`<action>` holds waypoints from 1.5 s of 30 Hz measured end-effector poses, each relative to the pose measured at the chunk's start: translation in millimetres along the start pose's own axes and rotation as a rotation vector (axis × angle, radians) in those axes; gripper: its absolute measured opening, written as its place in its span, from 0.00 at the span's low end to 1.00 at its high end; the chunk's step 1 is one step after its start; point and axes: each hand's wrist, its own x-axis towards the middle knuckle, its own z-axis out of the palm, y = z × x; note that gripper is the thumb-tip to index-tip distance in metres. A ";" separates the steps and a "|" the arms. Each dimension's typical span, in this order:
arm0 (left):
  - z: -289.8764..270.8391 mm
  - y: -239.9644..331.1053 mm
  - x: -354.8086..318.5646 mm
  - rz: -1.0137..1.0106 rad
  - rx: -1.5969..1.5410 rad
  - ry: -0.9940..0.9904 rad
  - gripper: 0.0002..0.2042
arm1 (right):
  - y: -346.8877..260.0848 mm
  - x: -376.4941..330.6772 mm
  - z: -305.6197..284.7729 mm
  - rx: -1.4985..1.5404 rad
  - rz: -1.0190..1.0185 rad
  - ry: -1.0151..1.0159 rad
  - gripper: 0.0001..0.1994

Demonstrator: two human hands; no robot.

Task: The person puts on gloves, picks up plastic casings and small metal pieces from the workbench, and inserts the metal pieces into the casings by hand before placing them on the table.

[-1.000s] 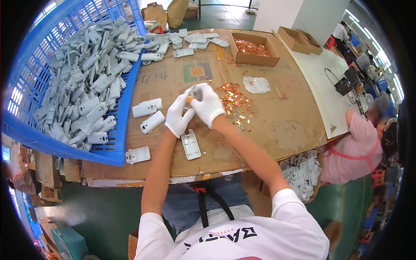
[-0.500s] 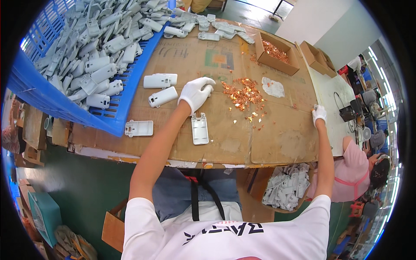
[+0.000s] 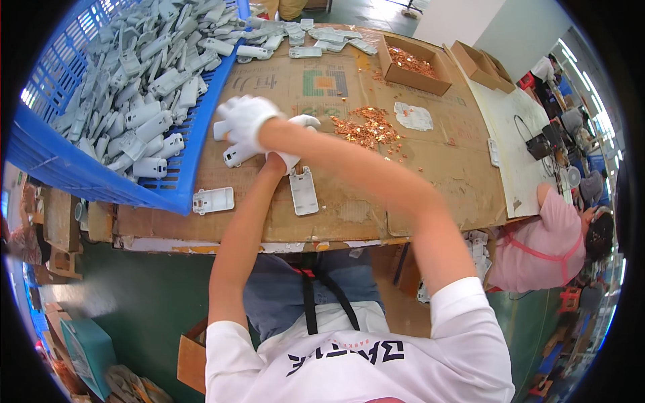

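On a cardboard-covered bench (image 3: 430, 181), gloved right hand (image 3: 245, 121) crossed over left hand (image 3: 290, 144), apparently closed on white plastic casings (image 3: 232, 156), left grip hidden, beside blue crate (image 3: 87, 176).

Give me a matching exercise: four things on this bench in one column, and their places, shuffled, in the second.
1. blue crate
2. copper pieces
3. open cardboard box
4. white plastic plate

A. loose heap at mid-table
B. far edge, copper bits inside
C. left side, full of grey-white parts
D. flat, just in front of the gloved hands

Pairs: 1-C, 2-A, 3-B, 4-D
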 end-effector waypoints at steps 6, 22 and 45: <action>58.1 34.3 1.9 0.079 0.932 0.338 0.10 | -2.0 40.5 50.0 -0.126 0.083 -0.081 0.17; 40.4 46.2 0.6 -0.084 -0.253 -0.089 0.23 | 78.8 -132.2 43.7 -0.057 -0.012 0.715 0.15; 34.7 26.3 -5.5 -0.034 0.059 0.399 0.15 | 381.7 72.4 32.0 -0.061 0.908 0.108 0.28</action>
